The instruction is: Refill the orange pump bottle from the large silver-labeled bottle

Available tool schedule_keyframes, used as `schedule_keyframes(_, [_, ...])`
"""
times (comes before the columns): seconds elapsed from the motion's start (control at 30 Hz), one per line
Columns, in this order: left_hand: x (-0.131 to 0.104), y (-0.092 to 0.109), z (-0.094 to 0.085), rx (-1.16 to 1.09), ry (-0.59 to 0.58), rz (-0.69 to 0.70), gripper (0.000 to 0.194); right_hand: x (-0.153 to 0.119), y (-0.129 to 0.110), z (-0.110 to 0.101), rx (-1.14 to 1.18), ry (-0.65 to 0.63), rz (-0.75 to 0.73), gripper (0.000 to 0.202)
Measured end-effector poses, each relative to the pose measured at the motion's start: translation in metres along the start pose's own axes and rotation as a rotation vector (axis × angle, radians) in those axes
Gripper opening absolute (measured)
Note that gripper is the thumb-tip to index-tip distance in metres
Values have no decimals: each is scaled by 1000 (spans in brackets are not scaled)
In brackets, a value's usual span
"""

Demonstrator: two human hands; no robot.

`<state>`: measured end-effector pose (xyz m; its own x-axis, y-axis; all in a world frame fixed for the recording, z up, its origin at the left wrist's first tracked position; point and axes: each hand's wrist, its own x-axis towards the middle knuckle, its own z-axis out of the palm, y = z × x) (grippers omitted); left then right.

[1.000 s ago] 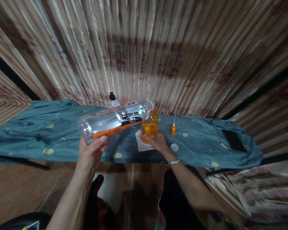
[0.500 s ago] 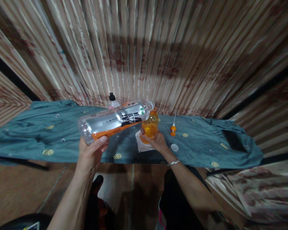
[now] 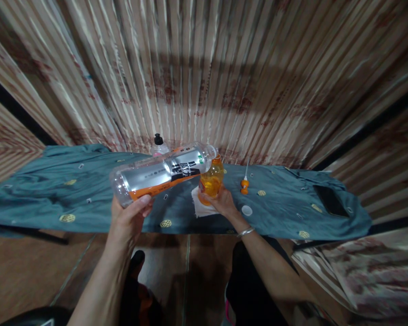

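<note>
My left hand (image 3: 131, 215) is closed round the lower end of a large clear plastic bottle (image 3: 153, 175) with a silver, orange and black label. This bottle is tilted nearly flat, its uncapped mouth at the top of an orange see-through bottle (image 3: 211, 179). Fingers of my right hand (image 3: 221, 201) wrap round the orange bottle's lower part, which stands upright over a white cloth (image 3: 200, 208). Whether liquid flows between the mouths is too small to tell. An orange pump top (image 3: 245, 186) with a pale tube lies to the right, near a round white cap (image 3: 246, 210).
A teal patterned cloth (image 3: 98, 190) covers the narrow table. Behind the large bottle stands a clear bottle with a black top (image 3: 158, 144). A dark phone (image 3: 330, 200) lies at the right end. Striped curtains (image 3: 197, 81) hang close behind the table.
Almost nothing differs. Both hands keep their holds, and the clear bottle stays tilted at the orange bottle's mouth; the whole view has shifted very slightly.
</note>
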<state>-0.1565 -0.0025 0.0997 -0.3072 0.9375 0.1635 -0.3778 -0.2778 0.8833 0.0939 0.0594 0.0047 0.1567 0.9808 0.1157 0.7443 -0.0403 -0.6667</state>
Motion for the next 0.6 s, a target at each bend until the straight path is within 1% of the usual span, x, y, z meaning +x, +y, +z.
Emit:
schedule_keyframes(0.17, [2,-1,1,-8,-25,42,50,0,-1,-1,-35,-10,30,59])
schedule_keyframes(0.3, [1,-1,2,3,-18,28,47,0,1,-2,8,-20,9,56])
schedule_keyframes(0.43, [0,0,2,-4,13,17,52,2,3,-1,11,-25,3,59])
schedule_keyframes(0.6, [0,-2,1,-19,10,20,55,3,5,1,12,-17,11,61])
